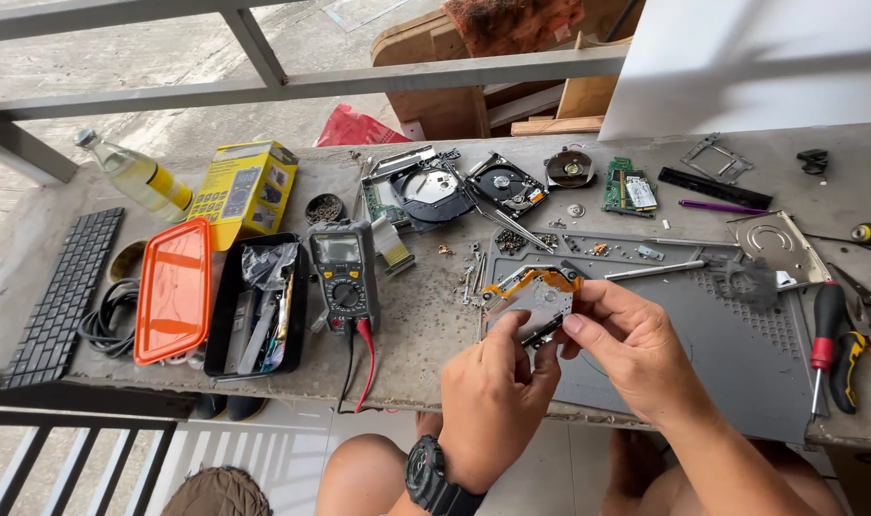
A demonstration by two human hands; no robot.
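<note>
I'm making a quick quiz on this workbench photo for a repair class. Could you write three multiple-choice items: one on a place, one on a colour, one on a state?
1. Where does the multimeter lie?
A. right of the black toolbox
B. on the keyboard
C. beside the pliers

2. What colour is the toolbox lid?
A. blue
B. orange
C. white

3. How is the small metal part with the orange ribbon held?
A. lying untouched on the mat
B. in the left hand alone
C. between both hands

Answers:
1 A, the meter sits just to the right of the open box.
2 B, the lid beside the box is orange.
3 C, the left hand and right hand both grip it above the grey mat.
</note>
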